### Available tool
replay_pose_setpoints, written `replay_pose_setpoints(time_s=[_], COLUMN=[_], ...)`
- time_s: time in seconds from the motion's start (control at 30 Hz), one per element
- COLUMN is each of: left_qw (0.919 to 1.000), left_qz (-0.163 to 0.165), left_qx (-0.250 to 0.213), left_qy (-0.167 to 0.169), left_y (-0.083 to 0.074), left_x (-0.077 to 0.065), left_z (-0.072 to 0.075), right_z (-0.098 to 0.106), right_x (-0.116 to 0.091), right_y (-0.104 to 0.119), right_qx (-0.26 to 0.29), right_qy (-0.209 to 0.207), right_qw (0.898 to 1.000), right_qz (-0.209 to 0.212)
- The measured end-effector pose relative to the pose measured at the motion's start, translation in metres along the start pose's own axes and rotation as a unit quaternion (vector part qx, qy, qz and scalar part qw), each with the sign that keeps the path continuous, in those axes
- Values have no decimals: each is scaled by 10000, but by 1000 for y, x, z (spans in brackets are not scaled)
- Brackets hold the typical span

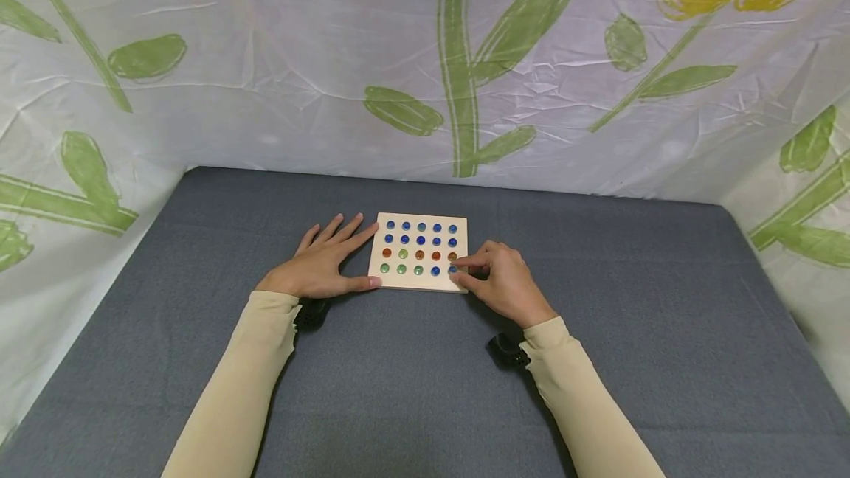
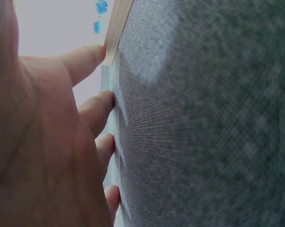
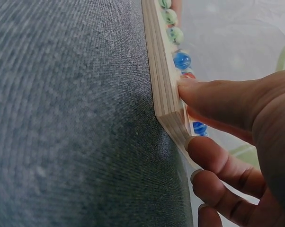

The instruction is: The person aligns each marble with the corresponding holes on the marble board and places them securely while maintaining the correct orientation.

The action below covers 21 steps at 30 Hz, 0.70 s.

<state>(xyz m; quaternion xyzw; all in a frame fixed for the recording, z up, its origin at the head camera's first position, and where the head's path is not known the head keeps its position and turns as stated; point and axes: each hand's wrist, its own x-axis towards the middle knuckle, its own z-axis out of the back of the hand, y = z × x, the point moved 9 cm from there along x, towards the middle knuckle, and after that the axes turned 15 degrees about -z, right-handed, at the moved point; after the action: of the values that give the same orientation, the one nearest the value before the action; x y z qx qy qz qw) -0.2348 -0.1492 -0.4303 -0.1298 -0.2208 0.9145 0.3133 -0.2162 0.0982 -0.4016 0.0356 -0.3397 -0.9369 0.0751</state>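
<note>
A pale wooden board (image 1: 412,280) lies flat on the table, with rows of glass marbles sitting on it. Its two back rows look mostly blue; the front rows mix orange, green and blue marbles. My left hand (image 1: 325,260) is spread beside the board, thumb and index fingertip touching its left edge. At the front right corner, my right hand (image 1: 503,279) pinches a blue marble (image 1: 453,270) between thumb and index finger. In the right wrist view the thumb hides that marble, while another blue marble (image 3: 182,60) and green marbles (image 3: 175,35) show along the board's edge (image 3: 162,80).
Grey cloth covers the table (image 1: 412,375) around the board. Behind it and at both sides hangs a white curtain (image 1: 299,57) with green leaves and yellow flowers. A small black device (image 1: 508,351) sits at the right wrist, another (image 1: 312,313) at the left.
</note>
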Motion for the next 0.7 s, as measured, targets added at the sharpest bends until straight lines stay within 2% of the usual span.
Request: replay_pose_setpoints(time_s=[0.7], left_qw=[10000], left_qz=[42], left_qx=[64], left_qy=[-15], left_y=[1], left_x=[1], left_z=[0], right_z=[1], right_x=[-1], right_y=[2], right_qx=[-47], right_qy=[19], right_qw=[10000], right_qz=[74])
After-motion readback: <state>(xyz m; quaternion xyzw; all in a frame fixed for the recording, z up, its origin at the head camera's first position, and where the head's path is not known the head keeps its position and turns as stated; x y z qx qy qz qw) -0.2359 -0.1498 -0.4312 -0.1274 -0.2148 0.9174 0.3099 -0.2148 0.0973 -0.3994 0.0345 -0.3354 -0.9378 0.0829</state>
